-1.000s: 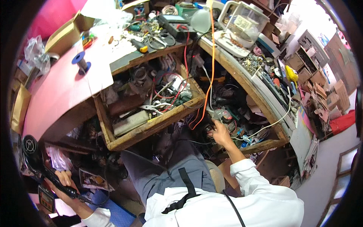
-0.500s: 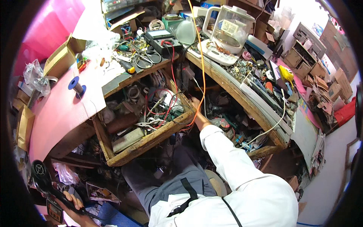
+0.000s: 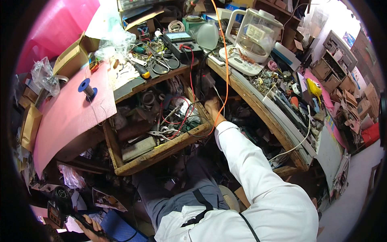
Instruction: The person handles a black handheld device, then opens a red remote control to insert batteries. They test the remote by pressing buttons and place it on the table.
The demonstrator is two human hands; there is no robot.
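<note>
The right hand reaches into the dark gap at the centre of the frame, just beside the wooden drawer; its fingertips are hidden, so I cannot tell how far open that grip is or whether it has hold of anything. Nearest to it, a little higher up, is a dark adapter with a white cable. At the lower left, the left hand has its fingers curled around the handle of a black handheld tool.

Reaching here seems to call for a slow wrist, clear of the orange cord and the red lead hanging close by. The tool is best held well away from the legs, its cord slack.

The worktop is crowded: a pink sheet with a blue spool at left, a black meter at upper centre, a clear jug and loose small parts at upper right. Cardboard boxes pile up along the right edge of the room; pink plastic hangs at upper left.
</note>
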